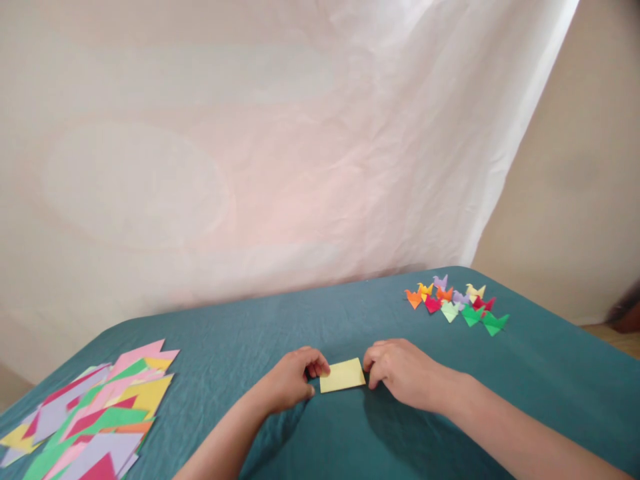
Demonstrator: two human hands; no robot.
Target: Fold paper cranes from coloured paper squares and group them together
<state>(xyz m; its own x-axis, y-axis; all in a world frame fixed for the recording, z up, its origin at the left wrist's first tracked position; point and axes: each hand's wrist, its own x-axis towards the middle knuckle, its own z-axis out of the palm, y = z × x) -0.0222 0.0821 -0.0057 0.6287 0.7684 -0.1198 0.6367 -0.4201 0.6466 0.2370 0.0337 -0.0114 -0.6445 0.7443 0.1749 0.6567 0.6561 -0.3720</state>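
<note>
A pale yellow rectangle of folded paper (343,375) lies flat on the dark green cloth in front of me. Bent over its left edge is my left hand (293,379), a fingertip at the upper left corner and the thumb held apart below. At the right edge, my right hand (397,370) has its fingers curled, with a small gap between thumb and forefinger. Neither hand has the paper visibly gripped between its fingers.
Loose colored paper sheets (107,410) are spread in an overlapping heap at the left. Several small folded paper birds (451,311) stand grouped at the back right. The green-covered table (240,333) ends at a pale hanging sheet (280,180).
</note>
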